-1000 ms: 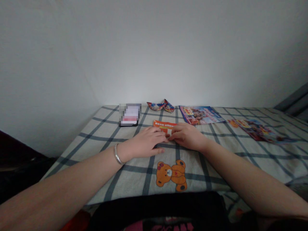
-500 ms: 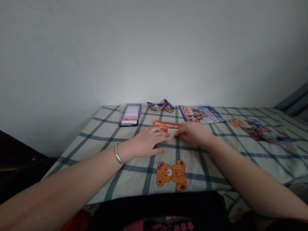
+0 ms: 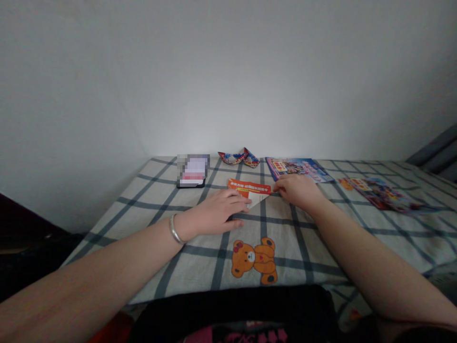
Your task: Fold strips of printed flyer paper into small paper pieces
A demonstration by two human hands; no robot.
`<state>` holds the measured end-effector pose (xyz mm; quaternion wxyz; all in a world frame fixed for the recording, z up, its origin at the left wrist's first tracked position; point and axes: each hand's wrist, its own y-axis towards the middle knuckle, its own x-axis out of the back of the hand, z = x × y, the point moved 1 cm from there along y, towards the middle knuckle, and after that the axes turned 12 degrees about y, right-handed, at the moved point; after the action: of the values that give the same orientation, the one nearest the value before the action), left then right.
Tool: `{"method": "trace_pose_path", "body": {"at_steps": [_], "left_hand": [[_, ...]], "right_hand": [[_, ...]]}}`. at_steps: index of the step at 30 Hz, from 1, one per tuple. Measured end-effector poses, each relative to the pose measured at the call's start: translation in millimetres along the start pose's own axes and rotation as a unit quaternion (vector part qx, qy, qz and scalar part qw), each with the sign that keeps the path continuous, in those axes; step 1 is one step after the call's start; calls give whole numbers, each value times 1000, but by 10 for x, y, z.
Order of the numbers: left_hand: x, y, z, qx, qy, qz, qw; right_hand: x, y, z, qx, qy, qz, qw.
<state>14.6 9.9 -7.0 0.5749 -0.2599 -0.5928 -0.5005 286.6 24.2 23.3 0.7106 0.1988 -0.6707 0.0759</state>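
On cloth, left fingers outstretched on paper, right fingers half-curled, empty, beside it

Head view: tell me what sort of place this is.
Likely a room in a home: a checked cloth with a teddy bear print covers the surface, a smartphone lies on it, and a plain pale wall rises behind.

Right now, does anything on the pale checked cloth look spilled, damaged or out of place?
No spill or damage stands out. Only the black-edged rectangular phone, beyond the left hand, looks odd: blocky squares hide its left part.
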Motion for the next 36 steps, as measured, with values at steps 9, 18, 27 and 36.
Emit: {"method": "trace_pose_path", "body": {"at_steps": [9, 18, 27, 36], "left_hand": [[16, -3, 46, -29, -34, -50, 998], [-3, 15, 49, -3, 18, -52, 998], [-9, -3, 68, 14, 50, -45, 998], [-7, 0, 78, 45, 62, -25, 997]], "right_hand": [[-135, 38, 10, 57, 14, -48, 997], [-215, 36, 156, 189, 183, -31, 964], [-253, 46, 203, 112, 216, -34, 969], [-250, 43, 185, 118, 295, -56, 947]]}}
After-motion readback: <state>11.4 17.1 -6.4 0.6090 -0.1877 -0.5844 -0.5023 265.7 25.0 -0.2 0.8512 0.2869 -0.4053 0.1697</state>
